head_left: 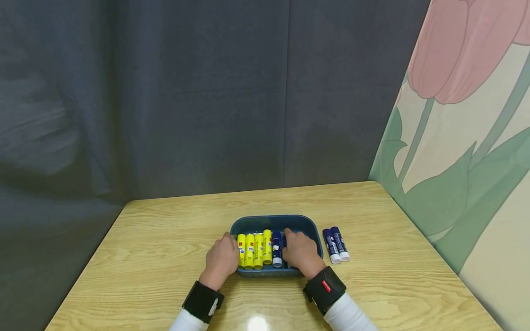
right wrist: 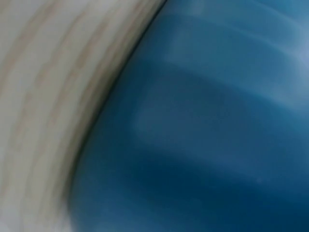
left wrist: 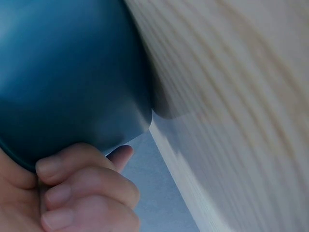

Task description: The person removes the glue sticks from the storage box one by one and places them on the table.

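Note:
A dark blue-green plastic bin (head_left: 265, 219) sits on the table. My left hand (head_left: 222, 256) grips its left rim; in the left wrist view, the curled fingers (left wrist: 91, 188) lie against the bin's outer wall (left wrist: 72, 82). Inside, several yellow glue sticks (head_left: 258, 251) stand in a row at the left, followed by a blue glue stick (head_left: 276, 249) with a white end. My right hand (head_left: 303, 250) reaches into the bin's right part and holds another blue glue stick (head_left: 285, 240), mostly hidden under the fingers. The right wrist view has only the bin's outer wall (right wrist: 193, 130).
Two blue glue sticks with white ends, a left one (head_left: 331, 246) and a right one (head_left: 340, 243), lie side by side to the right of the bin. The wooden table (head_left: 165, 239) ends at a dark curtain (head_left: 207, 101) behind; a flower-patterned wall (head_left: 463, 184) borders the right.

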`<state>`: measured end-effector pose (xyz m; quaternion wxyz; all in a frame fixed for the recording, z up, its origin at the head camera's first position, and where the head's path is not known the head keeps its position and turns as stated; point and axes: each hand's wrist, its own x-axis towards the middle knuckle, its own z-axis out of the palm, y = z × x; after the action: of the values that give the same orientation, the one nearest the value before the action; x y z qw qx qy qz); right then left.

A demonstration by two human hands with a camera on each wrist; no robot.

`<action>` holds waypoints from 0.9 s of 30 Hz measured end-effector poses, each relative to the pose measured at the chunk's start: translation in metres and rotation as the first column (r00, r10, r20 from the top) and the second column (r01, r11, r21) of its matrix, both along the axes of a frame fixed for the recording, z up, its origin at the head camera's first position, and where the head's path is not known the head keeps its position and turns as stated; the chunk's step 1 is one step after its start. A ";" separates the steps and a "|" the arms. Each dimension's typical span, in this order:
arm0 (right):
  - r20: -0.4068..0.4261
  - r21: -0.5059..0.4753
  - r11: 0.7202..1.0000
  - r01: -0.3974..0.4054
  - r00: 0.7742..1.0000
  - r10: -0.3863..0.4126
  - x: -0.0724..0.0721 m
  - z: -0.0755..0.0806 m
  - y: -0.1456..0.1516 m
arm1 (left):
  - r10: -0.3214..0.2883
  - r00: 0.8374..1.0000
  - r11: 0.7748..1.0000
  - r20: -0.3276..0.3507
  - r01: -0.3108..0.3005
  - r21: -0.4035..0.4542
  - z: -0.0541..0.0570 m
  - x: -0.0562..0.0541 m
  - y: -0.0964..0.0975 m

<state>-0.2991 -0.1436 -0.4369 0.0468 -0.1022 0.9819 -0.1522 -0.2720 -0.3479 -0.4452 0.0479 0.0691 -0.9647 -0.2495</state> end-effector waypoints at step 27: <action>0.016 0.053 0.998 -0.020 1.000 0.019 0.002 0.004 0.002 | -0.004 1.000 1.000 -0.001 0.004 0.010 0.000 0.001 0.000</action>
<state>-0.2970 -0.1418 -0.4333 0.0587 -0.1091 0.9842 -0.1263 -0.2712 -0.3481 -0.4451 0.0475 0.0675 -0.9636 -0.2544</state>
